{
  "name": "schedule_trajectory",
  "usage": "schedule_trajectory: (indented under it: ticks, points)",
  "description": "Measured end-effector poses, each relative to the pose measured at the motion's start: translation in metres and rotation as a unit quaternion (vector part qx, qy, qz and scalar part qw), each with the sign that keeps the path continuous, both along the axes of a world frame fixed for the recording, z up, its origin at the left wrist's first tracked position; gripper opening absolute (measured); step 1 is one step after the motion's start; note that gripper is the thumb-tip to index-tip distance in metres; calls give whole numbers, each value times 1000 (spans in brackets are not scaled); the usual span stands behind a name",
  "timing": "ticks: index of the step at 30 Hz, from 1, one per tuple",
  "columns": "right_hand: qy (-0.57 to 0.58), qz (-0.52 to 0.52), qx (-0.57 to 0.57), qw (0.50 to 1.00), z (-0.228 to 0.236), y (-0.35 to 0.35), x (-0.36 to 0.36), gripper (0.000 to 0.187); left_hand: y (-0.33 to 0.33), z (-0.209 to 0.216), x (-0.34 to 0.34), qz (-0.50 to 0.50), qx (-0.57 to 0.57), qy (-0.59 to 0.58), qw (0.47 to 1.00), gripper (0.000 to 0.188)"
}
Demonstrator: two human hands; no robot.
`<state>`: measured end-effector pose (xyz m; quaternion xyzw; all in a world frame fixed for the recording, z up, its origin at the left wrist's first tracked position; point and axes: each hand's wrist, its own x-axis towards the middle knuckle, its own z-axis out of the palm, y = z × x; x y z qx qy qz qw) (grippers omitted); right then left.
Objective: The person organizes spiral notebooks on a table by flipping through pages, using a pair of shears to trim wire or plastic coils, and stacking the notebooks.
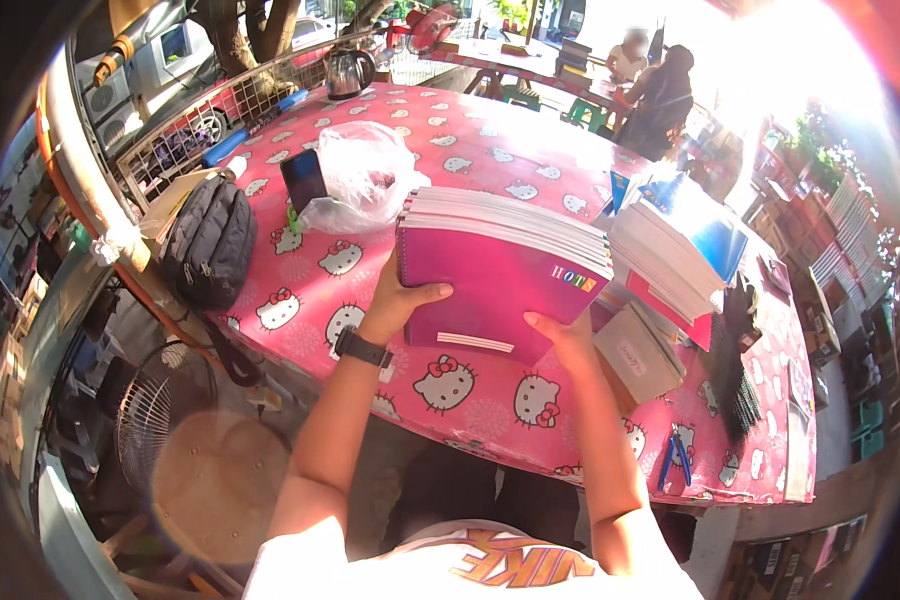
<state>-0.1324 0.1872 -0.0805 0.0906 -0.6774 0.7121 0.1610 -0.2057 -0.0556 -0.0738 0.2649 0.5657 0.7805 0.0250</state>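
Note:
Between both hands I grip a thick stack of spiral notebooks [500,285], with a magenta cover facing me and the white page edges on top. My left hand [402,300], with a dark watch on its wrist, clasps the left side, thumb across the cover. On the right side my right hand [562,335] does the same, its thumb on the cover's lower part. The other fingers of both hands are hidden behind the stack. To the right stands another pile of notebooks [670,250] with blue and pink covers. A beige box-like item [638,355] lies beside my right hand.
A pink patterned cloth [305,270] covers the table. On it are a clear plastic bag [355,165], a phone [304,178], a grey bag [207,240], a kettle [349,74], blue-handled pliers [676,460] and a black item [735,390]. A fan [160,415] stands left; two people sit far off.

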Motion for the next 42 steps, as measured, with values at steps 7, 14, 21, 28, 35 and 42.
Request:
schedule_trajectory:
  ticks: [7,14,21,28,35,42]
  points:
    - [-149,-48,242,958,29,19,84,55,-19,57,60,36,-52,88,994,65]
    - [-327,88,-311,888,6,14,101,41,-44,110,87,-17,-184,407,895,41]
    - [-165,54,-322,931,16,-23,31,61,-67,9,45,101,-130,-96,982,35]
    - [-102,-5,-182,978,-4,11,-98,84,-13,-4,-85,-73,-25,-274,959,40]
    - [-89,-57,-122,987,14,59,-230,49,44,-14,-258,-99,-67,-211,970,33]
    - [-331,-221,96,912,-59,87,-296,38,80,-57,-327,18,-290,-262,920,47]
